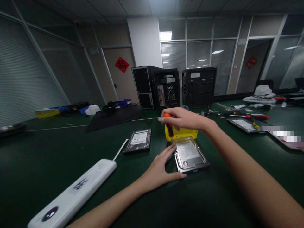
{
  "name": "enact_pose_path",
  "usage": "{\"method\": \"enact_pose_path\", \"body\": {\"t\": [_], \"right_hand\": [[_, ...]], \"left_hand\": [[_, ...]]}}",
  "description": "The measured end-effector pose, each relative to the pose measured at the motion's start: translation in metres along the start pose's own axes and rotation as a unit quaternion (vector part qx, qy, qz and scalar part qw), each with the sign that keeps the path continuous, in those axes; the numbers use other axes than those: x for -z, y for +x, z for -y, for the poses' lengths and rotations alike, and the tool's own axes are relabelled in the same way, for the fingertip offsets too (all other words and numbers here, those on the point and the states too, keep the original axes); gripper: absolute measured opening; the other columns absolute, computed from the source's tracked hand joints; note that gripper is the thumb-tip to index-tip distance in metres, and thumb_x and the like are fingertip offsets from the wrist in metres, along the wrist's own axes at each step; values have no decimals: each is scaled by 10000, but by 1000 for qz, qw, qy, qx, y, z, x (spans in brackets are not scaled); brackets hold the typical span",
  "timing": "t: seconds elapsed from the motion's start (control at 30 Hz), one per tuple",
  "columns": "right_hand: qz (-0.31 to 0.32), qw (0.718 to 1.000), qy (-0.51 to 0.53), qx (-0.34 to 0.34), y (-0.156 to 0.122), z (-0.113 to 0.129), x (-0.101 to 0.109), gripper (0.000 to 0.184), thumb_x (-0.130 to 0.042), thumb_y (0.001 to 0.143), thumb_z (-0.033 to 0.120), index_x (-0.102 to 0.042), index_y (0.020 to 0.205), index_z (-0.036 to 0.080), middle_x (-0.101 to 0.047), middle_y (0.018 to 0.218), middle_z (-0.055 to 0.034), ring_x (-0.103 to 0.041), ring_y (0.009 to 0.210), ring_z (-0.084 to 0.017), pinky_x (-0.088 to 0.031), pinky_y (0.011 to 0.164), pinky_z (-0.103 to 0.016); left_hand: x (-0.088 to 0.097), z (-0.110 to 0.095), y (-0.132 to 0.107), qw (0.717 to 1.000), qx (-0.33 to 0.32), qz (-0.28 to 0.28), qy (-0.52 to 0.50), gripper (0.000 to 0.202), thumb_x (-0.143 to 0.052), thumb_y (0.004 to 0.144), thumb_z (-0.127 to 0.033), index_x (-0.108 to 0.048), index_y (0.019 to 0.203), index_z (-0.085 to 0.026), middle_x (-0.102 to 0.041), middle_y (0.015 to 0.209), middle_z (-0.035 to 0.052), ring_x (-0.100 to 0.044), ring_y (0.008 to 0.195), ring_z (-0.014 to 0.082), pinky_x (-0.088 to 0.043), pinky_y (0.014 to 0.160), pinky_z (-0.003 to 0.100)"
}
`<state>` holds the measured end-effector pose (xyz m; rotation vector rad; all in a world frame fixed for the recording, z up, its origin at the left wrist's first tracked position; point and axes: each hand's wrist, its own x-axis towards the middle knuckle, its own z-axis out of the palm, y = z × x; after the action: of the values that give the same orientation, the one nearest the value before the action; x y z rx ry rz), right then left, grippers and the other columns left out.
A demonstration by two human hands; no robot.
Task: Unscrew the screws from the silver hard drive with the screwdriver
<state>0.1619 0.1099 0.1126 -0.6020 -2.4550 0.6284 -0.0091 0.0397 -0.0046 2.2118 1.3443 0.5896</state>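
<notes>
My right hand [178, 118] is closed around the orange and black handle of a screwdriver [170, 129]. The screwdriver stands upright, its shaft down at the far left corner of a silver hard drive [190, 153]. That drive lies flat with its label side up. My left hand [160, 169] grips the drive at its left side, fingers along the left edge and thumb by the near edge. Just behind the drive is a yellow object [185, 133], partly hidden by my right hand. A second hard drive [139, 140] lies to the left, apart from both hands.
A white power strip [78, 193] with a cable lies at the front left. Computer cases [144, 87] stand at the back. To the right are another hard drive [245, 124], a red-handled screwdriver [257, 117] and other tools. A black mat [116, 117] lies back left.
</notes>
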Motion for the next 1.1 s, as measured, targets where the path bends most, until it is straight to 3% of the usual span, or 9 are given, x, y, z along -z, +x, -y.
{"method": "enact_pose_path", "body": {"t": [0.17,0.37,0.67,0.87,1.1], "right_hand": [[-2,1000,-18,12,1,0,-1,376,-441,830,518,-501,776,151,-562,733,-12,-550,541,-86,-426,522,-212],[-13,999,-30,23,2,0,-3,285,-435,860,441,-507,925,173,-565,843,-11,-530,506,-55,-402,492,-192],[-31,998,-49,12,4,-5,-4,378,-440,826,531,-475,758,161,-516,684,13,-475,499,-62,-326,485,-191],[-56,992,-98,59,7,-4,-5,382,-474,806,524,-513,720,153,-516,681,1,-446,615,-90,-305,561,-219],[-74,994,-86,-7,5,-15,-6,383,-414,836,544,-485,819,168,-543,695,1,-460,558,-87,-307,529,-218]], "left_hand": [[0,0,0,1000,2,3,2,909,-668,635,-598,-295,1393,-264,-240,1482,43,-241,1342,290,-229,1102,455],[-1,1,1,1000,0,-1,3,912,-667,638,-596,-286,1397,-263,-230,1485,41,-230,1347,285,-211,1112,444],[0,0,1,1000,1,4,11,929,-664,638,-604,-274,1402,-247,-230,1485,42,-229,1349,269,-211,1114,441],[0,1,0,1000,5,7,13,932,-661,636,-610,-270,1403,-252,-228,1486,37,-234,1347,272,-223,1111,438],[-1,3,1,1000,1,7,16,927,-657,641,-611,-259,1404,-265,-222,1488,24,-230,1350,258,-217,1114,436]]}}
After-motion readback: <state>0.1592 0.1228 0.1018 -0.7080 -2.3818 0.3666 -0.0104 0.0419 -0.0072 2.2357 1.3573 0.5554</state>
